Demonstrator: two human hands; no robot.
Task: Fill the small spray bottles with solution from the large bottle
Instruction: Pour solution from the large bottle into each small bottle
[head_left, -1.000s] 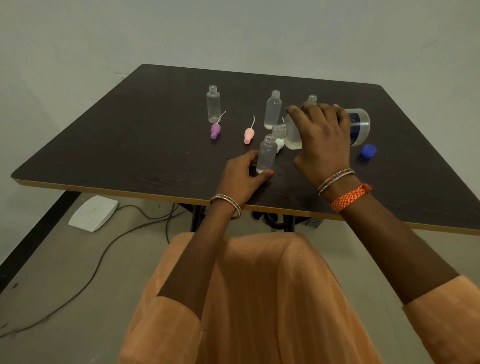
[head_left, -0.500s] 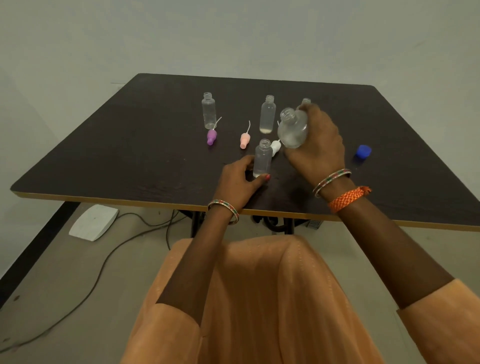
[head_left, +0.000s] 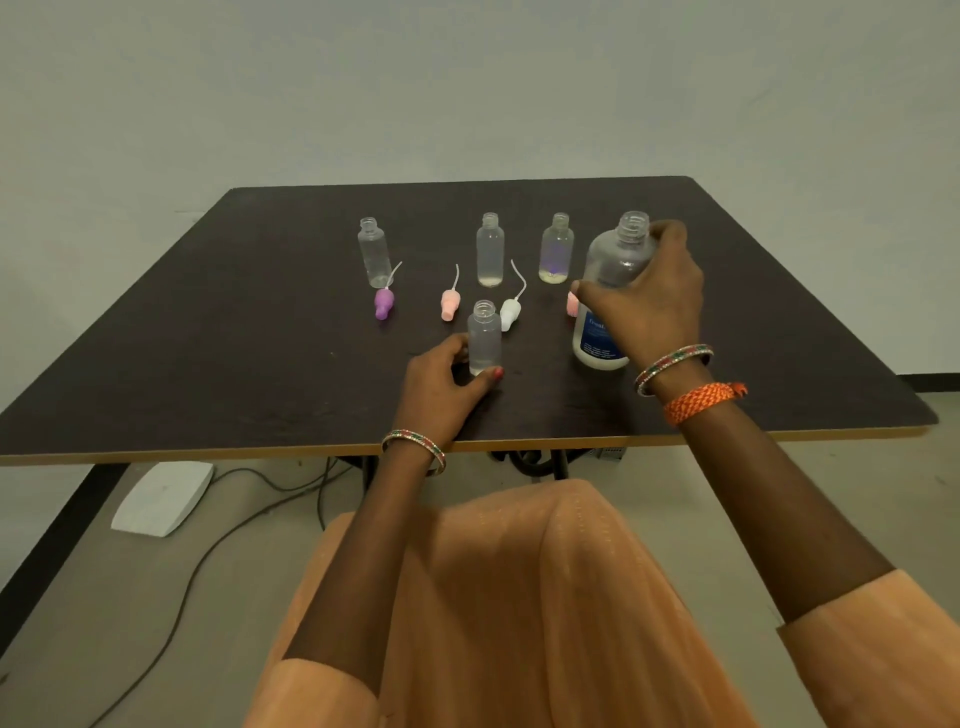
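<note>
Left hand (head_left: 441, 384): my fingers curl round the near small spray bottle (head_left: 484, 338).
Right hand (head_left: 647, 306): I grip the upright large bottle (head_left: 610, 280), right of that small bottle.
Table edge (head_left: 208, 453): bare tabletop lies left of that bottle.

Matt dark wood-grain table (head_left: 218, 332), clear glossy plastic small bottles (head_left: 490, 249), frosted plastic large bottle (head_left: 613, 265)

Four small clear bottles, all uncapped: far left (head_left: 374, 253), far middle (head_left: 490, 250), far right (head_left: 557, 249), nearest (head_left: 484, 338). One large bottle (head_left: 609, 291), also uncapped. Four spray tops lying loose: one purple (head_left: 384, 303), one pink (head_left: 450, 304), one white (head_left: 510, 313), one more pink (head_left: 572, 304), mostly hidden. One dark surface (head_left: 208, 338). Two hands: left (head_left: 441, 387), right (head_left: 649, 306). Three bangles or wristbands.
</note>
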